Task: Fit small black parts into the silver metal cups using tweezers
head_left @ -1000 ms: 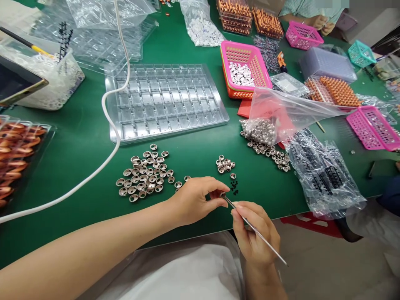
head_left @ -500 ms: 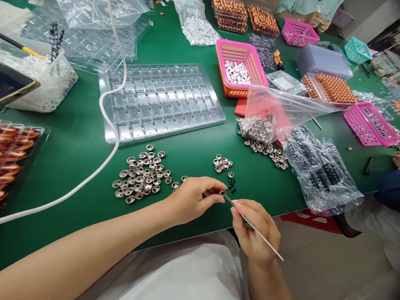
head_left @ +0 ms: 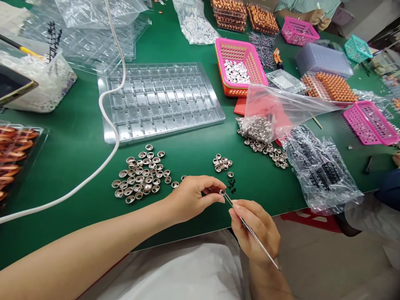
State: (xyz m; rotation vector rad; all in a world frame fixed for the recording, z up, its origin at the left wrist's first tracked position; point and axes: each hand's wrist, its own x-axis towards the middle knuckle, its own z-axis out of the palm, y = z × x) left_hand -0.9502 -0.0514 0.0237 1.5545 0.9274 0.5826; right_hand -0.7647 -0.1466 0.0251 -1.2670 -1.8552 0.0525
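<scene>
My left hand (head_left: 193, 198) pinches a small silver metal cup (head_left: 222, 192) between thumb and fingertips, just above the near edge of the green table (head_left: 78, 137). My right hand (head_left: 256, 231) grips a thin metal pick (head_left: 250, 228) like a pen, and its tip touches the cup. A pile of larger silver cups (head_left: 140, 175) lies left of my left hand. A small cluster of silver cups (head_left: 221, 163) and some tiny black parts (head_left: 231, 185) lie just beyond my fingers.
A clear compartment tray (head_left: 162, 100) lies at the centre, with a white cable (head_left: 109, 121) over its left side. A plastic bag spilling silver cups (head_left: 275, 114), a bag of black parts (head_left: 321, 171) and pink baskets (head_left: 239, 68) are to the right. Another person's hands (head_left: 318, 17) work at the far end.
My right hand has shifted slightly, tilting the pick steeper, with its tip still at the cup. The view has drifted a little; the left hand keeps its pinch.
</scene>
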